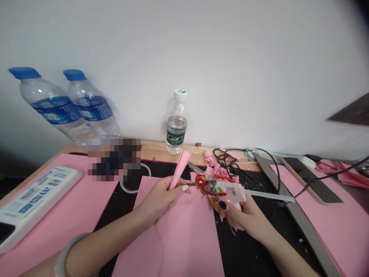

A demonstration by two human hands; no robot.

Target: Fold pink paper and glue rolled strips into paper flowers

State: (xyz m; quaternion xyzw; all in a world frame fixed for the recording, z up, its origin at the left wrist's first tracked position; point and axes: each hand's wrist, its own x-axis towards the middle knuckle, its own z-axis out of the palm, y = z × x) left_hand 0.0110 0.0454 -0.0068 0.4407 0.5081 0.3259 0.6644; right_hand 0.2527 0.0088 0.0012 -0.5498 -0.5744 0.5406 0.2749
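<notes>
My left hand (158, 200) pinches a folded or rolled piece of pink paper (179, 169), which stands up from the fingers. My right hand (248, 217) is wrapped round a white hot glue gun (235, 192) with colourful decoration on its front and a small lit orange light. From the gun's back a long translucent glue stick (268, 195) sticks out to the right. Its front end points left, close to my left fingertips; whether it touches the paper I cannot tell. Beneath both hands lies a large pink sheet (187, 238) on a black mat.
Small pink paper roses (220, 173) and black cables (239, 165) lie behind the glue gun. A small water bottle (176, 130) stands by the wall, two large bottles (57, 107) at left. A phone (314, 182) rests right, a white box (37, 200) left.
</notes>
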